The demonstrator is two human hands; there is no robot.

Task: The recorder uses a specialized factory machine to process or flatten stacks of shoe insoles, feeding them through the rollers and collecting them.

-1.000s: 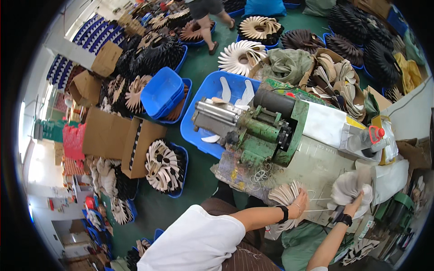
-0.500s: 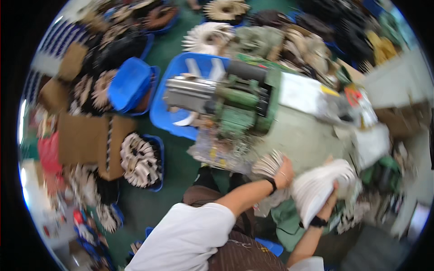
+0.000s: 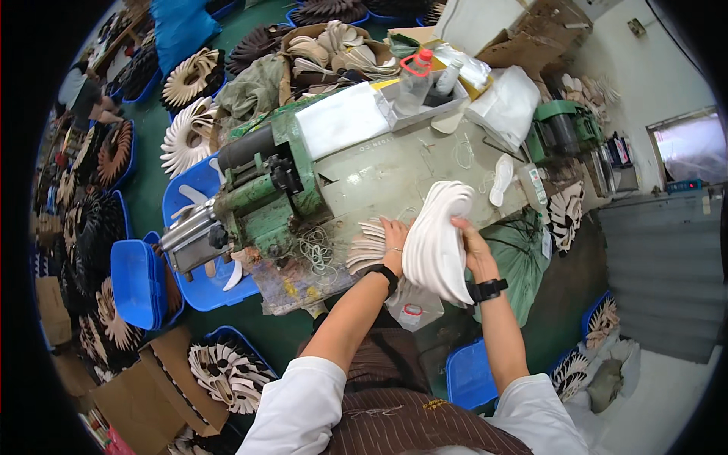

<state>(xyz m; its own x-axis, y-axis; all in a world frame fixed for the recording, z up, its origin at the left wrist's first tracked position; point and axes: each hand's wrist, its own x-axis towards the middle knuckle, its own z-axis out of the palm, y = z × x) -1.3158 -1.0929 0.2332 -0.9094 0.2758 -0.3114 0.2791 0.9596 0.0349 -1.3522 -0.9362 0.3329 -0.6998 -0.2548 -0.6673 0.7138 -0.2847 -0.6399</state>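
My right hand (image 3: 478, 252) is wrapped round the right side of a thick stack of white shoe insoles (image 3: 434, 244), tilted upright above the bench's front edge. Beside it, my left hand (image 3: 393, 244) closes against the right end of a smaller fanned stack of insoles (image 3: 366, 247) at that edge. The big stack partly covers the left hand's fingers. A single white insole (image 3: 501, 180) lies farther right on the worn bench top (image 3: 371, 182). A green machine (image 3: 265, 189) with a dark roller stands to the left of my hands.
A blue tub (image 3: 199, 292) with loose pieces sits under the machine's left end. White sheets (image 3: 341, 125), a box with bottles (image 3: 428, 102) and a white plastic bag (image 3: 512, 106) line the bench's far side. A green sack (image 3: 519, 258) stands at right. Tangled string (image 3: 318, 254) lies near the machine.
My view has swung right, so the bench and machine appear farther left. Both hands stay at their insole stacks, and the big stack now stands more upright.
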